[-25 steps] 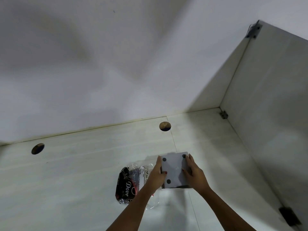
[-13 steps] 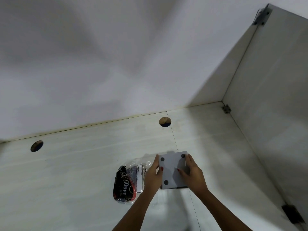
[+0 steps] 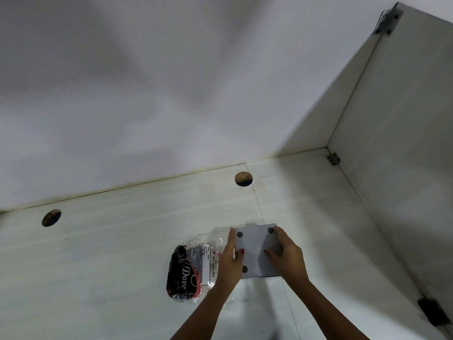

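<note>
A pale wall [image 3: 171,94] rises behind a white desk [image 3: 98,266], with a side panel [image 3: 404,143] on the right. A wrapped tissue pack [image 3: 188,273] lies on the desk. Just to its right is the white box [image 3: 255,251], its dotted face up. The left hand [image 3: 231,263] and right hand [image 3: 288,258] hold its opposite edges, thumbs on top. Two round holes [image 3: 243,179] sit farther back.

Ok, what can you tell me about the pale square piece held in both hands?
The square piece is pale grey, smooth and flat-faced, with three dark round pads near its corners; the fourth corner is hidden. The left hand grips its left side, the right hand its right, over the shelf board, beside a tissue pack.
</note>
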`<state>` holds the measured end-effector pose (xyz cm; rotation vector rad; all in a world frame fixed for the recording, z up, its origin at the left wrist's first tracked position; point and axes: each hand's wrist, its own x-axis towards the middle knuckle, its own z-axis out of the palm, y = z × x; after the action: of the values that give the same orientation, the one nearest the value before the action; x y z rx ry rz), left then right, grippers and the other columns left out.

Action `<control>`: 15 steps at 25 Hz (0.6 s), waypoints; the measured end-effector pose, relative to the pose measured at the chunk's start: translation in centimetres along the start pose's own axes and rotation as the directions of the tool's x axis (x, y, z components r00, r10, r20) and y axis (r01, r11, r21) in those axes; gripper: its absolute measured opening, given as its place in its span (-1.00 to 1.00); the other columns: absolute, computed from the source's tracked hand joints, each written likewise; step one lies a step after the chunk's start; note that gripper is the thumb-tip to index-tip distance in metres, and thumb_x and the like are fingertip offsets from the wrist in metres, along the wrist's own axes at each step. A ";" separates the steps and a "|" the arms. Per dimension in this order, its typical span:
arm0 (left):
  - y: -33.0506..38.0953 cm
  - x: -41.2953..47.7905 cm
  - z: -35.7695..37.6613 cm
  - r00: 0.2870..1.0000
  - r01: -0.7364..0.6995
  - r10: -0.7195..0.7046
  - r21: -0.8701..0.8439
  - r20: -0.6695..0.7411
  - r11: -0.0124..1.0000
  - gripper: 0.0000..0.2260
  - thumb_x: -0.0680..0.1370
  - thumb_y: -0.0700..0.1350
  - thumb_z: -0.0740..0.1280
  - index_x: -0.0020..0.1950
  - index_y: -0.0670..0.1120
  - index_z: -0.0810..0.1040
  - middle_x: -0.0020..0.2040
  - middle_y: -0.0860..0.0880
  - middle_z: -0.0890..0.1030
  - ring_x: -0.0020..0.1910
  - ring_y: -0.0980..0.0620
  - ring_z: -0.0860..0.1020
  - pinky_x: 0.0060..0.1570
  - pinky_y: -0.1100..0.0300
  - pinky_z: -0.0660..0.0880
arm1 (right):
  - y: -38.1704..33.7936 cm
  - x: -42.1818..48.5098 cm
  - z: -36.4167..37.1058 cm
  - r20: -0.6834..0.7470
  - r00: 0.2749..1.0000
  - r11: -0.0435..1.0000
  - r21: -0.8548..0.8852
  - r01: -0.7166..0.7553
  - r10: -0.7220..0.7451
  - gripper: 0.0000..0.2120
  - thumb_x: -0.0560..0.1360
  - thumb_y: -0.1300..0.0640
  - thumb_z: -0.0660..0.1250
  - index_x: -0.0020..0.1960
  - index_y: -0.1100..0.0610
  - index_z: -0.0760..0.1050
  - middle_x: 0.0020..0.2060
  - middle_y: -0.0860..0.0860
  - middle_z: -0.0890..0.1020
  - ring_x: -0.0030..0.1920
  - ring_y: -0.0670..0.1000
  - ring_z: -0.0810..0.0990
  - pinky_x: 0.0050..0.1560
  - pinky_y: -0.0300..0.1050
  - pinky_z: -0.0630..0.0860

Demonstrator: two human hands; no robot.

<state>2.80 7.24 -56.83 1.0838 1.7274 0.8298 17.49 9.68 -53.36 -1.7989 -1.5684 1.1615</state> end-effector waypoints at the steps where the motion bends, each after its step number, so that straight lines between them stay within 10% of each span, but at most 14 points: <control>1: 0.0 -0.1 -0.1 1.000 0.002 -0.001 -0.020 0.002 1.000 -0.45 0.58 -0.21 0.16 0.44 0.10 -0.06 0.41 -0.15 0.38 0.28 -0.10 0.46 0.27 -0.08 0.43 | -0.1 0.1 -0.1 -0.016 1.000 1.000 0.027 0.000 0.000 -0.52 0.43 0.24 0.34 0.32 0.13 0.32 0.12 0.04 0.52 0.10 0.08 0.50 0.05 -0.13 0.43; 9: -0.8 0.6 -0.3 1.000 -0.020 0.020 0.000 -0.007 1.000 -0.35 0.46 -0.09 0.24 0.47 -0.05 -0.01 0.44 -0.11 0.33 0.34 -0.05 0.39 0.26 -0.05 0.46 | 1.2 2.4 -0.3 0.059 0.997 0.998 -0.037 -0.043 0.045 -0.37 0.33 0.08 0.47 0.33 0.17 0.35 0.35 0.11 0.38 0.17 0.09 0.49 0.11 -0.10 0.49; 15: 0.0 0.4 -0.3 0.997 0.046 -0.056 -0.174 -0.054 0.984 -0.50 0.50 -0.27 0.30 0.40 -0.07 0.26 0.16 -0.01 0.51 0.17 0.00 0.48 -0.17 0.50 0.50 | 1.3 2.5 -0.4 0.028 1.000 1.000 0.006 -0.010 0.010 -0.38 0.30 0.11 0.50 0.30 0.14 0.39 0.25 0.09 0.49 0.12 0.10 0.54 0.02 -0.20 0.45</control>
<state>2.42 7.59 -56.85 0.9039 1.6896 0.9687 18.48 11.85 -54.93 -1.7964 -1.5716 1.1997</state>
